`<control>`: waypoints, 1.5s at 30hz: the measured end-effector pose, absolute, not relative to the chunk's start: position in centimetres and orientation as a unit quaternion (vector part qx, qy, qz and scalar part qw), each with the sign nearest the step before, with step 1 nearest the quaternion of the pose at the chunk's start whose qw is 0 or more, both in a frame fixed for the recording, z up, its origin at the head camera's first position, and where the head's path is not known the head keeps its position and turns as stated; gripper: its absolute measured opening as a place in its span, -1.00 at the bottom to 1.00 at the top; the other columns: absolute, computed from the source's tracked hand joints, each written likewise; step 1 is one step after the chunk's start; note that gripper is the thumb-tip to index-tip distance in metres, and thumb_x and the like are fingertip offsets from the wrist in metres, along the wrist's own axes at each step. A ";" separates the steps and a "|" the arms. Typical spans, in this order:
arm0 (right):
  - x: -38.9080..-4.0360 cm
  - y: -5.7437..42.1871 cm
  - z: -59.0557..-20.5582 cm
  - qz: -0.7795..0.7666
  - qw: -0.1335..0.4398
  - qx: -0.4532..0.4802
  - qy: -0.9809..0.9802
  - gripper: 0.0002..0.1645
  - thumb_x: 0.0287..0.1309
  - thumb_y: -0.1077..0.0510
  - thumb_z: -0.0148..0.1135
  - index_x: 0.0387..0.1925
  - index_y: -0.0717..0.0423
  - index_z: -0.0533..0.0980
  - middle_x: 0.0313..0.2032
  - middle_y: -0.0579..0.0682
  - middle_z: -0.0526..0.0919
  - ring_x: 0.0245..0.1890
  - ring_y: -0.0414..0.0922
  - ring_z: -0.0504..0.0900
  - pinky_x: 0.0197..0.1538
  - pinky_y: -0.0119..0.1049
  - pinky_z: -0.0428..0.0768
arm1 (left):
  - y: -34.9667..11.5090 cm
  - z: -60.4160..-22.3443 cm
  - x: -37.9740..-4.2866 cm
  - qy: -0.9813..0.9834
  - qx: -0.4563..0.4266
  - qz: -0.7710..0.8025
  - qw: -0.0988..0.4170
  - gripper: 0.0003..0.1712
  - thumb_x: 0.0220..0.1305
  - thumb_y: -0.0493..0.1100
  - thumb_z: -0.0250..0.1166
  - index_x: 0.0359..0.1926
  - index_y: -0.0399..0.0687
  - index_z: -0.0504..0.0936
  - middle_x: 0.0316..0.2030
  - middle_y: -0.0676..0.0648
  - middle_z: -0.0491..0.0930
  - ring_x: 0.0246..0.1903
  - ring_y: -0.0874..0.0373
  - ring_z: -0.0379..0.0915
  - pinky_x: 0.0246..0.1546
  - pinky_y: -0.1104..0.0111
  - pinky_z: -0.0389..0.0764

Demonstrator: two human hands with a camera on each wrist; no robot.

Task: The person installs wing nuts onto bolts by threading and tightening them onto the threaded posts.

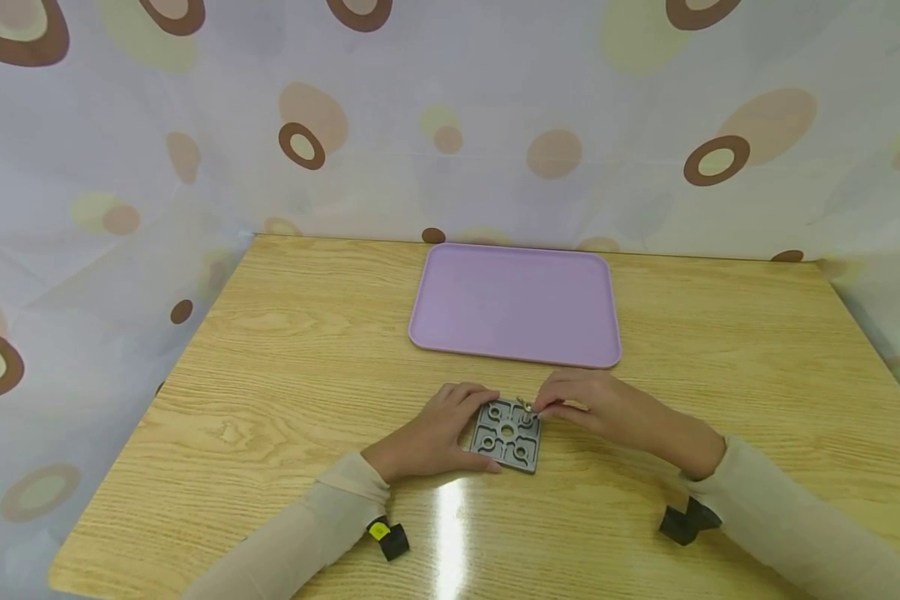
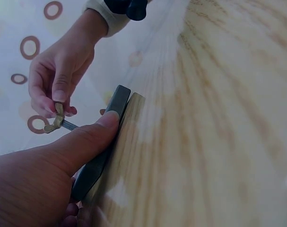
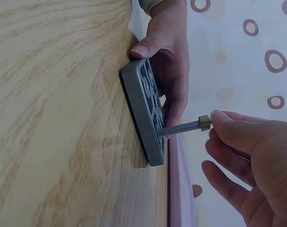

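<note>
A square grey metal plate (image 1: 507,452) with round bosses and a centre hole lies on the table. My left hand (image 1: 437,435) holds it from the left side, thumb at the near edge and fingertips at the far corner. From the plate's far right corner rises a threaded rod (image 3: 181,128). A brass wing nut (image 2: 57,121) sits at the rod's upper end. With thumb and fingertips, my right hand (image 1: 603,407) pinches one wing of the nut. In the right wrist view, a long stretch of bare thread shows between nut and plate.
Behind the plate, a purple tray (image 1: 517,304) lies on the wooden table (image 1: 285,333). A patterned cloth (image 1: 495,108) hangs along the back and sides of the table. A black strap piece (image 1: 686,523) hangs below the right cuff, another (image 1: 390,540) by the left cuff.
</note>
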State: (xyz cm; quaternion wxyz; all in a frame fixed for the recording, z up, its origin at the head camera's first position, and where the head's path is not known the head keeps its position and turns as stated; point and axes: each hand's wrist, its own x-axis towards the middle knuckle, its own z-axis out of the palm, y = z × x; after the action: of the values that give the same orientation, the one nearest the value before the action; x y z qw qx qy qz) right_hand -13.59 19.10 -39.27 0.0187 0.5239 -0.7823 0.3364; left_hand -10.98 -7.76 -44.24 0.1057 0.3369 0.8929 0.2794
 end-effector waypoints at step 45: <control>-13.5 18.2 -39.8 0.317 0.006 0.490 -0.812 -0.67 0.10 0.15 0.30 -0.07 0.11 0.55 -0.10 -0.13 0.53 -0.18 -0.23 0.51 -0.18 -0.33 0.54 | -7.9 -44.1 -10.9 0.889 0.345 0.280 0.108 0.08 -0.04 0.41 0.26 0.40 0.05 0.08 0.30 0.03 0.10 0.20 0.16 0.01 0.18 0.22 0.22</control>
State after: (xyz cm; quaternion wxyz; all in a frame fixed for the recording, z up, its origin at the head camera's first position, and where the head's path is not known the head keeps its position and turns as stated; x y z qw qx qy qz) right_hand -13.53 18.23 -39.78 0.0062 0.4896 -0.8123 0.3168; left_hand -10.92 -7.88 -44.09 0.1078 0.3452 0.8892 0.2803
